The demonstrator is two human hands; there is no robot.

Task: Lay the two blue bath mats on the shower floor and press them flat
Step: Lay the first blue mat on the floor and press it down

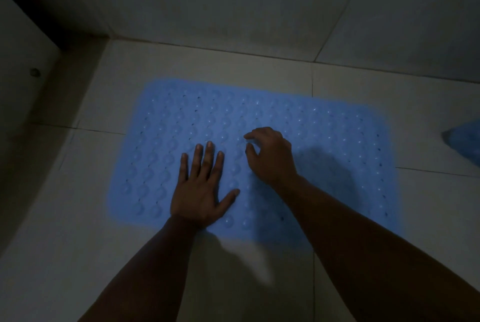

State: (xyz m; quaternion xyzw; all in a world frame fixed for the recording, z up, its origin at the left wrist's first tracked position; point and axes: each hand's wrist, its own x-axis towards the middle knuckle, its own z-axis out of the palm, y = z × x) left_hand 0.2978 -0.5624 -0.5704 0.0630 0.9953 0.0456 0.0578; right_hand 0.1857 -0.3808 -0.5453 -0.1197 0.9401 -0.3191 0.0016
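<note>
A blue bath mat [324,145] with rows of round bumps and small holes lies spread on the pale tiled shower floor [233,264]. My left hand [201,189] rests flat on the mat's near middle, palm down, fingers spread. My right hand [270,155] sits just to its right on the mat, fingers curled with the fingertips touching the surface; it holds nothing. A corner of a second blue mat [465,137] shows at the right edge of the view, mostly cut off.
A tiled wall [233,5] rises behind the mat. At the left stands a dark frame or door edge [49,103] with a light panel [15,62] beside it. Bare floor tiles surround the mat in dim light.
</note>
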